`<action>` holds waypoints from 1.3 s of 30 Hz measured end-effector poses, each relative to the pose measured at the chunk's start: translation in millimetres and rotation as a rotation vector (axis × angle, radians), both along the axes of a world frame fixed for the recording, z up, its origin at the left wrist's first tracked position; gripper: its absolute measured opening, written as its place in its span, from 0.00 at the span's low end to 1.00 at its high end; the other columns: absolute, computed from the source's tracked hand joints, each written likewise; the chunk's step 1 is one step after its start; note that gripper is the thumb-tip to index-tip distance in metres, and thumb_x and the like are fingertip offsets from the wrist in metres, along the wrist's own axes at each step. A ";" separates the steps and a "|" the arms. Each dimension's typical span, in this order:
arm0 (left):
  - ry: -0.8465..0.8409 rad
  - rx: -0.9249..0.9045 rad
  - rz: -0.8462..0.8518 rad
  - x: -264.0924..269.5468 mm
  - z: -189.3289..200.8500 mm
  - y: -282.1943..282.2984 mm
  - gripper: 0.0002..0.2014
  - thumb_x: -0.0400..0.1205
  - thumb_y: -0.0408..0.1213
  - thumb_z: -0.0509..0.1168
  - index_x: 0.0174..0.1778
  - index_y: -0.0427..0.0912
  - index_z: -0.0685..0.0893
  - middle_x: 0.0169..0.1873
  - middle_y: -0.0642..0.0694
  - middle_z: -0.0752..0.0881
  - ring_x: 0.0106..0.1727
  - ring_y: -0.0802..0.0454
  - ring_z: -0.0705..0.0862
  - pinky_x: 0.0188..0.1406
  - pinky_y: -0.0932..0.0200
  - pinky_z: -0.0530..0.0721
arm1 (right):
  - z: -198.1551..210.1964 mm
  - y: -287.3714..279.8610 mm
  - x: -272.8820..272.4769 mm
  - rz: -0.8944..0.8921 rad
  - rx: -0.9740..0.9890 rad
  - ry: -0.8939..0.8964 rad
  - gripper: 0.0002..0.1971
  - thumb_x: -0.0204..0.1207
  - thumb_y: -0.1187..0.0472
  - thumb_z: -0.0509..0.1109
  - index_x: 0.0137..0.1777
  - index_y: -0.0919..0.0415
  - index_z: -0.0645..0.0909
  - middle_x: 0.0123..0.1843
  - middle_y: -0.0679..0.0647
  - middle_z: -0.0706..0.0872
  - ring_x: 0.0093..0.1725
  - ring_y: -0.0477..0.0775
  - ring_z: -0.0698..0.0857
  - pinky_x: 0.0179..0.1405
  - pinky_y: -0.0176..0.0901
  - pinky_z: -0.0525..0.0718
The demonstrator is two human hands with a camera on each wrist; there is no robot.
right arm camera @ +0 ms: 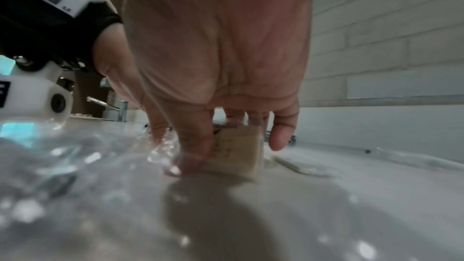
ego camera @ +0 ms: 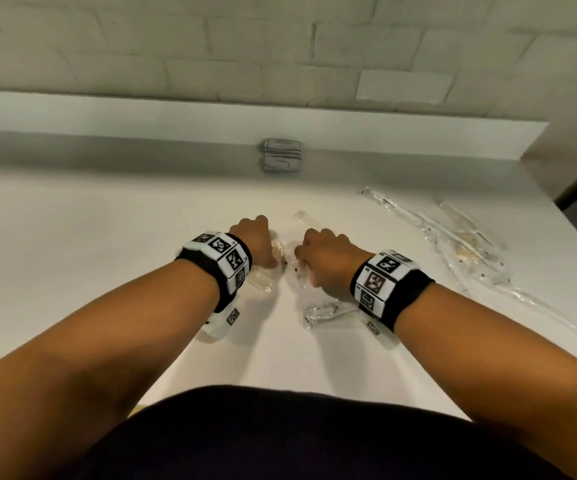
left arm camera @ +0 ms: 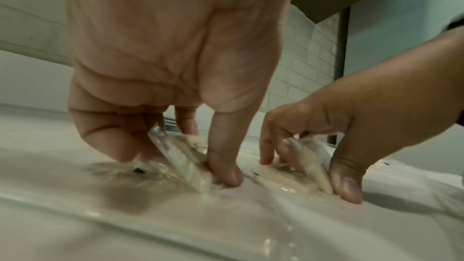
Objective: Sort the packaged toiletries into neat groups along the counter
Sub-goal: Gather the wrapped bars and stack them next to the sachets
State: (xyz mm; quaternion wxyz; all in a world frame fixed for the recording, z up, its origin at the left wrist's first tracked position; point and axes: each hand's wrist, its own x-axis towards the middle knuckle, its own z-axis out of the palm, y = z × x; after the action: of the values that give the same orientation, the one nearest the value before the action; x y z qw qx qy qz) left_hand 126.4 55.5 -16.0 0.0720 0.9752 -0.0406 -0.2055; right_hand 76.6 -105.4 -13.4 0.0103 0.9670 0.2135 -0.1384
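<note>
On the white counter (ego camera: 107,237) both hands work side by side. My left hand (ego camera: 257,244) pinches a clear-wrapped packet (left arm camera: 183,154) with a pale item inside, thumb on one side and fingers on the other, its lower edge on the counter. My right hand (ego camera: 318,258) grips a second clear-wrapped packet (right arm camera: 238,150), whose far end (ego camera: 302,220) sticks out beyond the knuckles. In the left wrist view the right hand (left arm camera: 326,146) holds that packet just right of mine. What the packets contain is too blurred to tell.
A small stack of grey packets (ego camera: 282,155) sits against the back ledge. Long clear-wrapped items (ego camera: 453,244) lie scattered at the right. Another clear wrapper (ego camera: 325,311) lies beside my right wrist. A tap (right arm camera: 120,110) stands far left. The counter ends at the right.
</note>
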 end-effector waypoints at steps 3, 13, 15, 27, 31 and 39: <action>0.020 -0.034 0.037 4.8 -3.9 -3.9 0.39 0.68 0.47 0.79 0.69 0.37 0.67 0.59 0.40 0.81 0.60 0.40 0.82 0.56 0.48 0.83 | 4.1 -0.9 1.2 -0.189 0.053 0.040 0.29 0.70 0.65 0.76 0.69 0.57 0.70 0.64 0.56 0.76 0.62 0.60 0.75 0.54 0.50 0.73; -0.129 -0.258 -0.112 -3.4 0.3 -33.9 0.11 0.78 0.44 0.67 0.43 0.43 0.72 0.43 0.43 0.82 0.39 0.47 0.78 0.29 0.57 0.69 | 13.8 -69.4 10.6 -0.399 0.354 0.085 0.11 0.79 0.59 0.65 0.59 0.61 0.74 0.58 0.58 0.83 0.51 0.57 0.84 0.46 0.44 0.79; -0.103 -0.458 -0.045 -5.8 4.4 -48.1 0.10 0.79 0.42 0.66 0.47 0.43 0.71 0.41 0.44 0.84 0.39 0.48 0.82 0.33 0.55 0.76 | 25.1 -118.3 15.0 -0.591 0.381 -0.052 0.15 0.79 0.56 0.64 0.63 0.62 0.72 0.58 0.59 0.82 0.56 0.60 0.83 0.53 0.48 0.81; -0.128 -0.507 -0.363 -10.0 16.3 -215.8 0.15 0.85 0.38 0.56 0.67 0.43 0.79 0.69 0.45 0.78 0.64 0.48 0.79 0.57 0.57 0.74 | 30.6 -243.3 -41.7 -0.574 0.495 0.223 0.05 0.78 0.66 0.63 0.50 0.65 0.80 0.40 0.57 0.84 0.41 0.60 0.84 0.37 0.44 0.78; -0.020 -0.156 -0.541 5.8 1.4 -251.8 0.29 0.87 0.46 0.52 0.84 0.42 0.54 0.85 0.47 0.51 0.85 0.41 0.42 0.82 0.40 0.50 | 36.9 -280.2 -15.9 -0.648 0.487 0.161 0.06 0.79 0.62 0.63 0.40 0.59 0.76 0.33 0.51 0.78 0.38 0.55 0.79 0.34 0.40 0.76; -0.078 0.081 -0.525 -3.7 -7.9 -253.7 0.24 0.86 0.46 0.51 0.80 0.46 0.65 0.80 0.45 0.65 0.83 0.39 0.57 0.80 0.34 0.54 | 7.2 -254.8 35.5 -0.569 0.188 0.274 0.22 0.79 0.51 0.67 0.67 0.63 0.75 0.65 0.61 0.81 0.67 0.64 0.77 0.65 0.53 0.80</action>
State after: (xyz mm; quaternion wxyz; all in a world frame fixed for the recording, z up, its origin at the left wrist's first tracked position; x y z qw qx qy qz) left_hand 122.7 -198.1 -23.8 -0.0243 0.9405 -0.2865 -0.1811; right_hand 112.0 -360.1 -6.2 -0.1469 0.9570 -0.0539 -0.2443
